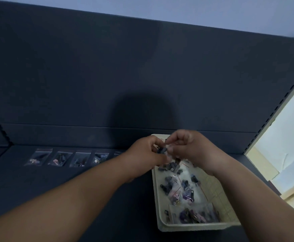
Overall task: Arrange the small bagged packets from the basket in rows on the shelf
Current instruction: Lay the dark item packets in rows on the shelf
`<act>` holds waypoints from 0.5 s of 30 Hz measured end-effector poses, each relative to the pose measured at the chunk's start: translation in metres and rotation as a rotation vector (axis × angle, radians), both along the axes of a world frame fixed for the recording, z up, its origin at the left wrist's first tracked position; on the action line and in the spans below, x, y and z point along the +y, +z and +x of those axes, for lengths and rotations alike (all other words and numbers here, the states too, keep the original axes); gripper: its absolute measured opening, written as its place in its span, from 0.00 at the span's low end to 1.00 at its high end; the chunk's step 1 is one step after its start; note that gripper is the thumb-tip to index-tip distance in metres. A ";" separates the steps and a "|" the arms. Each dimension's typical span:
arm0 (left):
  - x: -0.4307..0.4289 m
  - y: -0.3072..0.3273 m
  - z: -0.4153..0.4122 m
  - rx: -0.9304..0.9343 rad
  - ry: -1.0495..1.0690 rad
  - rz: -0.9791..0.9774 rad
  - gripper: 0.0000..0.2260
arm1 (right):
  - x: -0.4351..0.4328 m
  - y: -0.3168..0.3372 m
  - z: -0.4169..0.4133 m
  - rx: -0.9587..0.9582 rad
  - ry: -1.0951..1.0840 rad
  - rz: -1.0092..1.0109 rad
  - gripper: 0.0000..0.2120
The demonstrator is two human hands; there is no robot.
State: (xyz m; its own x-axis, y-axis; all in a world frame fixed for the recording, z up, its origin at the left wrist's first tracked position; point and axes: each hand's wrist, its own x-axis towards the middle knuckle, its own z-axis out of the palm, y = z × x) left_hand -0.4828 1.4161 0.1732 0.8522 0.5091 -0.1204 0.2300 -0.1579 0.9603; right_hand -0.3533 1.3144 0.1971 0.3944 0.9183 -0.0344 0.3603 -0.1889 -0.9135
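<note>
Both bare forearms reach in from the bottom edge of the frame and meet just right of centre, above the far end of the basket (162, 203). The left arm enters from the lower left corner and runs diagonally up to the right. The right arm enters from the lower right and angles up to the left, its wrist bent slightly inward.

The left hand (145, 154) is curled, back toward the camera, its fingertips closed on the left side of a small clear packet (163, 151). The right hand (186, 147) is curled too, knuckles up, thumb and fingertips pinched on the packet's right side. So both hands hold the one packet between them, lifted over the basket. The packet is blurred; dark bits show inside it, no more can be told.

The basket is pale and shallow, lying in the lower right of the frame on the dark shelf (38, 186). It holds a loose heap of clear bags (183, 189) with dark, purple and pink pieces.

At the left centre of the frame, a row (69, 158) of four packets lies flat on the shelf, side by side with small gaps, near the back panel (107, 75). The edge of a fifth shows just beside the left forearm, partly hidden by it. A head-shaped shadow falls on the back panel above the hands.
</note>
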 end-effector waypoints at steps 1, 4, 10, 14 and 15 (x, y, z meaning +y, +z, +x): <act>0.002 0.002 -0.004 -0.008 0.022 -0.033 0.11 | 0.005 0.001 -0.004 -0.001 -0.005 0.003 0.05; 0.011 0.007 -0.021 -0.036 0.092 -0.123 0.10 | 0.022 0.003 -0.019 0.026 -0.021 0.062 0.08; 0.045 0.009 -0.079 -0.070 0.301 -0.214 0.09 | 0.069 0.000 -0.076 0.281 -0.056 0.111 0.07; 0.073 0.002 -0.133 -0.121 0.471 -0.242 0.11 | 0.098 -0.019 -0.130 0.544 0.003 -0.006 0.04; 0.079 -0.001 -0.148 -0.121 0.500 -0.243 0.11 | 0.104 -0.026 -0.145 0.525 0.017 -0.050 0.05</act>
State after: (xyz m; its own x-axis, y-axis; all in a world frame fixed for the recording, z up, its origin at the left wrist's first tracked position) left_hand -0.6307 1.4950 0.1720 0.5298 0.8239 -0.2015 0.1064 0.1711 0.9795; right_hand -0.4985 1.4186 0.1710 0.2977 0.9166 -0.2669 -0.1399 -0.2347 -0.9620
